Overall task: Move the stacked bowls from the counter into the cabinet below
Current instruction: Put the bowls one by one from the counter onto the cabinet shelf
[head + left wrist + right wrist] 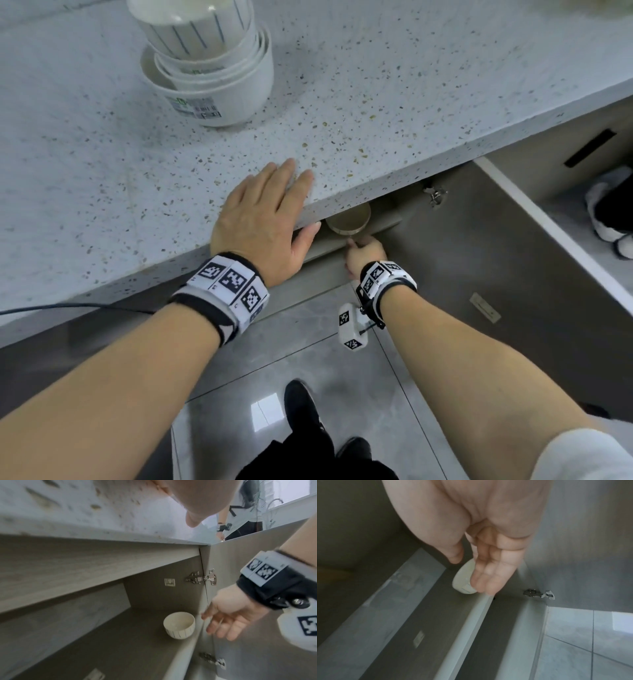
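Note:
A stack of white bowls (212, 65) stands at the back of the speckled counter (376, 102). One small cream bowl with dark stripes (179, 626) sits upright on the cabinet shelf (120, 642), also visible under the counter edge (349, 219). My left hand (263, 219) lies flat on the counter's front edge, thumb hanging below it. My right hand (228, 618) hovers just in front of the bowl with straight, relaxed fingers (489, 577), holding nothing.
The cabinet door (513, 274) stands open to the right, its hinges (202, 578) showing. Another person (243, 513) stands beyond the door, and a shoe (609, 212) is at the far right. Grey floor tiles (308, 359) and my own shoes (301, 404) lie below.

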